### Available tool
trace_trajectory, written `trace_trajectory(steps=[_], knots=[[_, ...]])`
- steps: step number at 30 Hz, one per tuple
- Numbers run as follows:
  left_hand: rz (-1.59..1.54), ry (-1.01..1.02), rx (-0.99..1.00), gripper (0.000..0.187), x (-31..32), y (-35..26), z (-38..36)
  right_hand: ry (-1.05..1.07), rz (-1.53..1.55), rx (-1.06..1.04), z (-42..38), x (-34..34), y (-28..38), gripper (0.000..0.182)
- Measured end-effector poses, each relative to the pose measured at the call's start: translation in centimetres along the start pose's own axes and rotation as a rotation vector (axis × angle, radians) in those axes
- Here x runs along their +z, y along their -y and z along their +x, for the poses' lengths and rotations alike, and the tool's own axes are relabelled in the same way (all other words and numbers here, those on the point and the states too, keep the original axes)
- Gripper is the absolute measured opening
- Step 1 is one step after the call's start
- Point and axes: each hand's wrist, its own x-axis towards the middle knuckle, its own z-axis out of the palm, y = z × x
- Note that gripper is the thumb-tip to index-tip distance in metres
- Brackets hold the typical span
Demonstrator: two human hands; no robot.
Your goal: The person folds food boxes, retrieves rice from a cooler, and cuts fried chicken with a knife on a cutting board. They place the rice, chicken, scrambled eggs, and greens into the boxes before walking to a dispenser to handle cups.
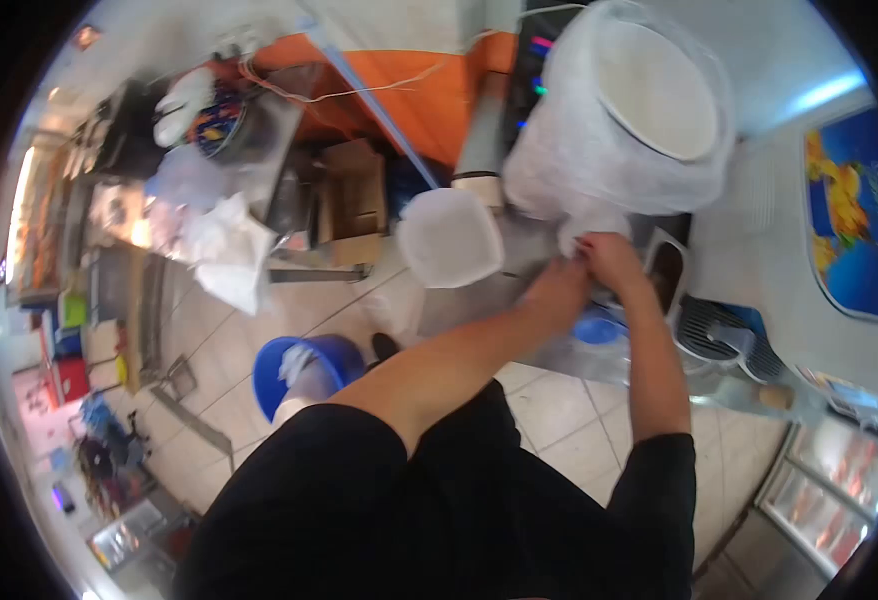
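Note:
Both my hands meet at the metal counter, just below a large white tub wrapped in clear plastic. My left hand and my right hand have their fingers closed together at a gathered piece of the thin plastic. The fingertips overlap, and small details between them are blurred. A square white container stands left of my hands. Below them lies a round blue lid or bowl.
A blue bucket with a bag inside stands on the tiled floor. An open cardboard box is at the left. White bags hang by a metal table. On the right are black slotted trays and a glass-fronted fridge.

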Motion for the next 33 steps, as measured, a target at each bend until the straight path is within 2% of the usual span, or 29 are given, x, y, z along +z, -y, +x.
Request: trace_trajectory(steps=[1,2,4,5,7,8,10,12,14,15,16,17,18,20,22,23,24,25,26,27,28,29,30,31,32,33], knots=[[0.109,-0.166,0.054,0.056,0.8,0.4,-0.3,-0.022,-0.018,0.027,-0.2,-0.4,0.9,0.021],[0.095,-0.177,0.078,0.056,0.0,0.4,-0.2,-0.027,-0.038,0.049,-0.8,-1.1,1.6,0.021],[0.153,-0.048,0.097,0.058,-1.4,0.8,-0.3,-0.240,-0.044,0.065,-1.6,-2.3,3.2,0.022],[0.151,-0.061,0.098,0.058,-1.7,0.8,-0.4,-0.245,-0.056,0.062,-1.9,-3.3,3.5,0.022],[0.140,-0.050,0.082,0.058,-2.1,0.7,-0.2,-0.615,0.091,0.159,-2.8,-6.1,4.1,0.020],[0.143,-0.073,0.088,0.058,-1.9,0.6,-0.2,-0.674,0.126,0.249,-3.9,-8.2,4.7,0.019],[-0.096,-0.326,0.091,0.060,-1.5,-0.1,-0.5,-0.791,0.233,0.328,-7.5,-10.9,5.7,0.019],[-1.025,-0.333,-0.003,0.060,-7.1,-1.9,-4.6,-0.896,0.206,0.328,-11.4,-11.8,10.6,0.018],[-2.078,-0.110,-0.257,0.061,-12.1,-2.4,-9.8,-0.740,0.077,0.113,-14.8,-9.8,15.5,0.015],[-2.085,0.019,-0.224,0.063,-14.4,-1.8,-12.7,-0.572,0.089,-0.063,-16.0,-7.5,16.6,0.018],[-2.088,0.140,-0.190,0.067,-15.7,-0.8,-15.3,-0.498,0.094,-0.252,-16.2,-7.8,20.6,0.017],[-1.719,0.054,-0.157,0.069,-15.3,0.8,-17.0,-0.419,0.094,-0.447,-16.3,-9.1,24.0,0.016],[-1.347,-0.033,-0.128,0.071,-14.8,2.2,-18.5,-0.430,0.079,-0.462,-16.6,-10.1,24.6,0.016],[-1.361,-0.290,-0.315,0.065,-14.9,3.5,-22.7,-0.271,0.356,-0.523,-17.3,-12.0,24.6,0.011],[-1.318,-0.325,-0.283,0.061,-13.7,6.7,-26.4,-0.619,0.272,-0.523,-16.1,-17.9,23.4,0.006],[-1.280,-0.340,-0.257,0.058,-13.4,7.8,-28.0,-0.753,0.289,-0.459,-14.9,-20.4,22.8,0.003],[-1.258,-0.341,-0.367,0.056,-14.3,7.9,-29.3,-0.796,0.070,-0.306,-13.1,-24.0,23.9,0.003],[-1.248,-0.387,-0.412,0.056,-14.0,8.2,-30.2,-0.777,0.052,-0.238,-10.7,-26.6,25.1,0.010],[-1.309,-0.421,-0.346,0.056,-13.1,8.9,-31.2,-0.674,-0.015,-0.226,-8.8,-28.3,24.7,0.019],[-1.346,-0.493,-0.302,0.057,-12.3,9.9,-32.6,-0.558,-0.079,-0.317,-7.0,-29.2,23.2,0.026],[-1.160,-0.554,-0.468,0.057,-11.2,10.0,-33.5,-0.427,-0.238,-0.267,-5.6,-29.8,22.5,0.031],[-1.283,-0.562,-0.558,0.058,-12.5,9.5,-35.2,-0.369,-0.304,-0.283,-3.7,-29.4,20.3,0.033],[-1.100,-0.687,-0.663,0.058,-8.8,10.4,-35.7,-0.247,-0.317,-0.282,-1.2,-29.2,17.4,0.035],[-1.062,-0.825,-0.717,0.050,-7.7,10.3,-36.3,-0.239,-0.300,-0.203,1.2,-28.2,13.8,0.040],[-1.140,-0.793,-0.867,0.044,-8.4,10.6,-37.7,-0.119,-0.346,-0.160,2.7,-28.7,14.5,0.044],[-1.254,-0.743,-0.977,0.039,-8.8,10.2,-39.1,-0.106,-0.323,-0.184,1.6,-29.7,20.2,0.041]])
